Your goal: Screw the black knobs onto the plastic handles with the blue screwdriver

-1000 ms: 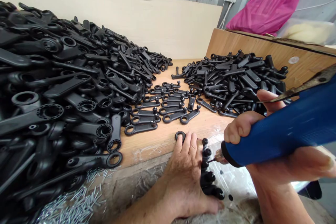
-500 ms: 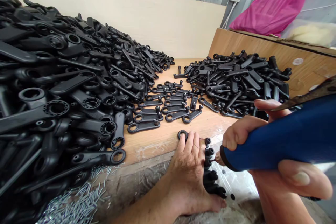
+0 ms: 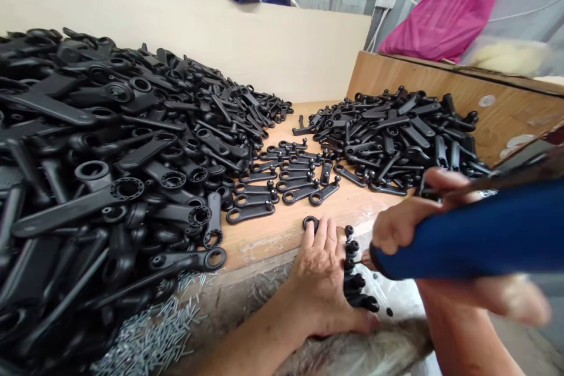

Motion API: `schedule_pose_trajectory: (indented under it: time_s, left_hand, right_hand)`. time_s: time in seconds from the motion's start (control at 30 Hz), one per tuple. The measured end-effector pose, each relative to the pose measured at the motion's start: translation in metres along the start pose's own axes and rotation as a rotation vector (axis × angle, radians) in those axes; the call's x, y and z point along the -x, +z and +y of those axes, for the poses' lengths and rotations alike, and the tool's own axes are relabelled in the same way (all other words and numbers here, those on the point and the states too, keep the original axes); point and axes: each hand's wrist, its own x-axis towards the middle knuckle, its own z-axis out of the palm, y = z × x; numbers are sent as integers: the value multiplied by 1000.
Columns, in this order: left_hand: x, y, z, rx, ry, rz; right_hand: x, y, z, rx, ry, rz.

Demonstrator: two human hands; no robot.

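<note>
My left hand (image 3: 319, 273) lies flat, fingers stretched out, over a row of black plastic crank handles. Most of the row is hidden under the palm; the small knobs (image 3: 355, 282) stick out along its right side, and one ring end (image 3: 310, 222) shows by the fingertips. My right hand (image 3: 399, 223) is wrapped round a thick blue cylindrical tool (image 3: 476, 229) with a black front end. This tool is tilted, its thin tip close to the knobs; whether it touches one I cannot tell. The right thumb is blurred.
Left is a large heap of black handles (image 3: 132, 147) with small metal pins (image 3: 150, 335) in front. Several handles (image 3: 299, 191) lie in rows behind my left hand. A second heap (image 3: 396, 135) sits back right, against a wooden board (image 3: 423, 79). A pink bag (image 3: 440, 12) hangs above.
The whole view has shifted slightly. My left hand stays on the row of handles. My right hand still holds the blue tool near the same knobs, and its thumb has blurred with motion.
</note>
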Motion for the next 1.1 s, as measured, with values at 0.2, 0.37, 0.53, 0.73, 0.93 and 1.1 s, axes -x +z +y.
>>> schedule_pose_trajectory:
  time_s: [0.2, 0.37, 0.53, 0.73, 0.93, 1.1]
  left_hand:
    - [-4, 9, -2, -60, 16, 64]
    - [-5, 12, -4, -118, 66, 76]
    - [-4, 12, -2, -127, 57, 84]
    - [-5, 11, -1, -135, 55, 69]
    - [-4, 12, -2, -155, 65, 90]
    - [-4, 12, -2, -130, 62, 110]
  right_hand:
    - [-15, -11, -3, -154, -57, -2]
    - [-16, -14, 6, -185, -2, -81]
    - [-17, -11, 6, -174, -15, -27]
    - [-15, -13, 7, -159, 12, -57]
    - [-16, -13, 7, -125, 2, -59]
    - [-15, -12, 3, -125, -20, -62]
